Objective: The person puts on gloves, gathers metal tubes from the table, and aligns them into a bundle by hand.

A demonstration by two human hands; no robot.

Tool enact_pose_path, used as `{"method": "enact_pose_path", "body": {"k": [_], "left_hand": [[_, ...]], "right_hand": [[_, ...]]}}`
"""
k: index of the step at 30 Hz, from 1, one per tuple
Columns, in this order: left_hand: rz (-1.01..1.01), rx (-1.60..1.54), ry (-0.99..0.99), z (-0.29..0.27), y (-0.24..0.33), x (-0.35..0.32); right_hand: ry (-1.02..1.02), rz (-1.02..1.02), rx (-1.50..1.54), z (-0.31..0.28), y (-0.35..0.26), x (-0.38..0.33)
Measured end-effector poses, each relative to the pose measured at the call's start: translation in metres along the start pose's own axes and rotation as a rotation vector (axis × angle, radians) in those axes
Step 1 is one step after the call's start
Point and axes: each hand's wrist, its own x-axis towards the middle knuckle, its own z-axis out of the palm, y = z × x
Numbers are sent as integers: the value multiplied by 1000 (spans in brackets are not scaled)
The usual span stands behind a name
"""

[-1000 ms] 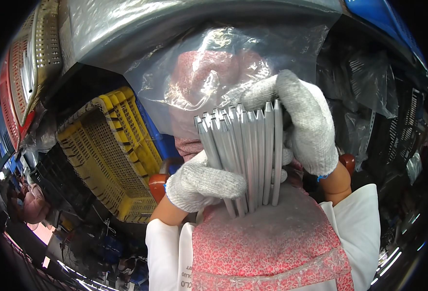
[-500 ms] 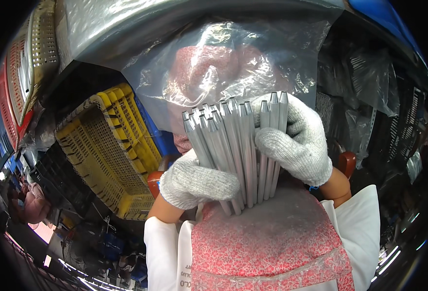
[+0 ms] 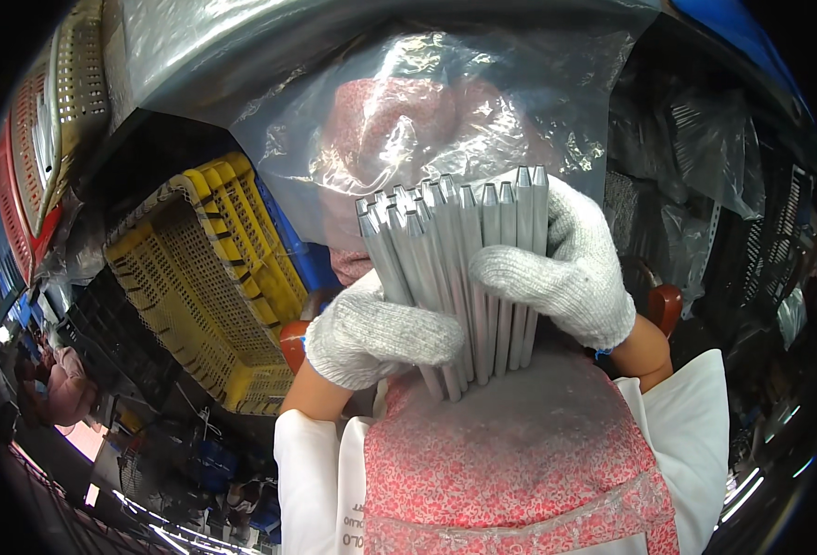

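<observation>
A bundle of grey metal rods [image 3: 441, 268] with tapered tips stands between my two gloved hands, tips pointing away from me. My left hand [image 3: 385, 338], in a white knit glove, wraps the left side of the bundle, its thumb lying across the lower rods. On the right side, my right hand [image 3: 566, 264], gloved alike, grips several rods between its thumb and the fingers behind them. Most fingers of both hands are hidden behind the rods. The lower ends reach a grey-smudged patch of the red floral apron [image 3: 519, 462].
Clear plastic sheeting [image 3: 288, 139] spreads ahead, over red patterned cloth. To the left stands a yellow crate [image 3: 251, 231], with a blue crate edge beside it. Red and tan baskets [image 3: 75, 83] are farther left. Dark racks and plastic bags [image 3: 714, 148] stand at the right.
My right thumb has shifted left across more rods. The right-hand rods now sit closer against the rest of the bundle, and the tips have risen slightly.
</observation>
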Motion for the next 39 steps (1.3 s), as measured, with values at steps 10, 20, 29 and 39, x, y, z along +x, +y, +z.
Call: {"method": "enact_pose_path", "body": {"k": [10,20,29,39], "left_hand": [[-12,55,-37,-9,2,1],[-1,57,-33,-17,3,1],[24,54,-21,-20,4,-1],[57,49,6,-22,3,0]], "right_hand": [[55,111,-39,3,4,-2],[77,123,-59,0,18,-6],[78,238,118,-4,10,-7],[136,178,23,-6,22,-7]]}}
